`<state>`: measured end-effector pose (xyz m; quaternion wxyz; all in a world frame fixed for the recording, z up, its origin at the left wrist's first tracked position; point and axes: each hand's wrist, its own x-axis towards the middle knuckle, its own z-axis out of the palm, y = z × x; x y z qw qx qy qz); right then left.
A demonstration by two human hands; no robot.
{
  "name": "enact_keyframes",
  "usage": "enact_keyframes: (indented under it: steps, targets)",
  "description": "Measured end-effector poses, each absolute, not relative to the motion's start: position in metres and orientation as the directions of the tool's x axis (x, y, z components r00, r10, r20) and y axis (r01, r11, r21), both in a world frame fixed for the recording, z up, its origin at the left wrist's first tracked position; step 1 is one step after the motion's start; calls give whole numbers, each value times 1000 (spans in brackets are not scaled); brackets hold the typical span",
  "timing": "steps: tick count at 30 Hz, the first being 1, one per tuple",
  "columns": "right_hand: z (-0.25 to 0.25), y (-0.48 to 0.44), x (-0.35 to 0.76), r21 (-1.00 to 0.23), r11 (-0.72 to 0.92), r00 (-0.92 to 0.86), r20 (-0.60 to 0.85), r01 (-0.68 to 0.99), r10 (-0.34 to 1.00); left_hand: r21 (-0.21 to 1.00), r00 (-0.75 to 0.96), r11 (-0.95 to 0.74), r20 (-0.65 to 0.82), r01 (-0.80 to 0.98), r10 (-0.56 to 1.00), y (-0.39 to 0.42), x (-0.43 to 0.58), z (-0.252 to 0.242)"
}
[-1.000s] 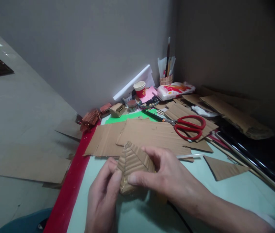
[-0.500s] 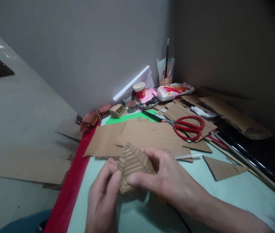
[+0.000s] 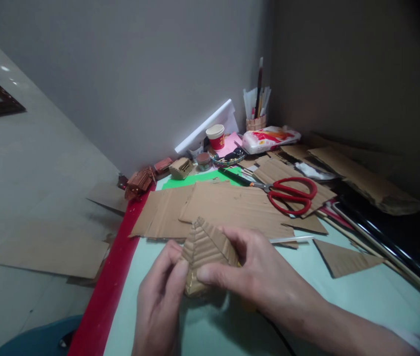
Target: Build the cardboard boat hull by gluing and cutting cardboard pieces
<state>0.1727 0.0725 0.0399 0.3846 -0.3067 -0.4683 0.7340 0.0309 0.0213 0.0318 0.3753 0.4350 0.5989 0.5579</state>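
Note:
Between my hands is a small cone-like piece of ridged corrugated cardboard (image 3: 208,247), its narrow tip pointing away from me. My left hand (image 3: 163,291) pinches its left lower edge with thumb and fingers. My right hand (image 3: 249,269) grips it from the right, the thumb pressed on the front near the bottom and the fingers behind it. The far side of the piece is hidden. Partly covered by my right hand, a yellow object (image 3: 248,305) with a black cable (image 3: 276,333) lies below the wrist.
Flat cardboard sheets (image 3: 232,207) lie behind my hands, with red-handled scissors (image 3: 292,196) on them. A cardboard triangle (image 3: 345,257) is at right. Further back stand a paper cup (image 3: 216,137), a tissue pack (image 3: 269,139) and a brush holder (image 3: 256,122). A red table edge (image 3: 111,277) runs along the left.
The whole scene has shifted slightly to the right in view. Both hands keep the same hold on the cardboard piece.

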Motion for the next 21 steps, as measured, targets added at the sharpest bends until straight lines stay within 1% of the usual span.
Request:
enact_keyframes:
  steps: [2, 8, 12, 17, 21]
  targets:
    - [40, 73, 173, -920, -272, -517, -94, -281, 851, 996, -331, -10, 37, 83, 943, 21, 30, 31]
    - [39, 72, 174, -926, -257, -516, -82, -277, 853, 999, -301, 37, -42, -23, 953, 21, 28, 30]
    - [39, 72, 172, -939, -242, -510, -89, -242, 856, 998, -275, 11, -28, -63, 961, 22, 28, 32]
    - [37, 72, 171, -954, -207, -497, -75, -216, 864, 998, -302, -37, 21, -48, 953, 25, 28, 37]
    - [28, 67, 173, -942, -218, -498, -65, -257, 865, 987, -305, -40, -10, -156, 952, 27, 25, 35]
